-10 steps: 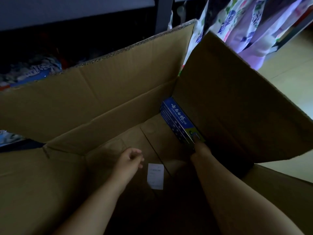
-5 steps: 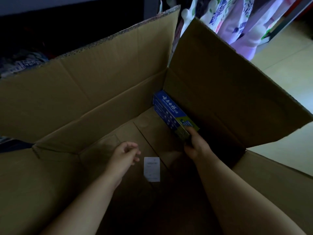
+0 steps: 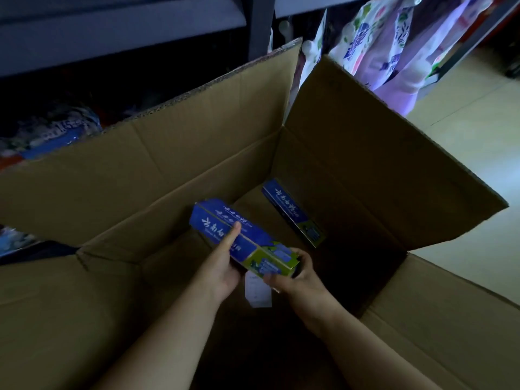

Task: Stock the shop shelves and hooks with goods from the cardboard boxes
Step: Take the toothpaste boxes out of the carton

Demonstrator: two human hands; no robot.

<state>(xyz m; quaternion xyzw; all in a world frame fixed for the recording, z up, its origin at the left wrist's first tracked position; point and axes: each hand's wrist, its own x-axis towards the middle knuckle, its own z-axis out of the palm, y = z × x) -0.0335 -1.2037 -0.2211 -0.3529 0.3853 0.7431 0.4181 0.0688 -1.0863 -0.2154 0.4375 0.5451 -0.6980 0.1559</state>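
Note:
A large open cardboard box [image 3: 174, 170] fills the view, its flaps spread outward. Above its floor I hold a stack of blue and green toothpaste cartons [image 3: 247, 237] with both hands. My left hand [image 3: 225, 266] grips the stack from below, thumb lying along the top carton. My right hand [image 3: 295, 277] grips the green near end. More blue toothpaste cartons [image 3: 292, 212] lie against the box's right inner wall. A small white paper slip [image 3: 257, 294] lies on the box floor under my hands.
Dark shop shelving [image 3: 121, 32] rises behind the box, with packaged goods [image 3: 56, 130] on its low shelf at left. Purple and white floral bags [image 3: 394, 52] hang at the upper right. Pale tiled floor [image 3: 464, 130] shows to the right.
My right hand has lifted cartons away from the right wall toward the box's middle. My left hand, idle before, has come up and taken hold of them.

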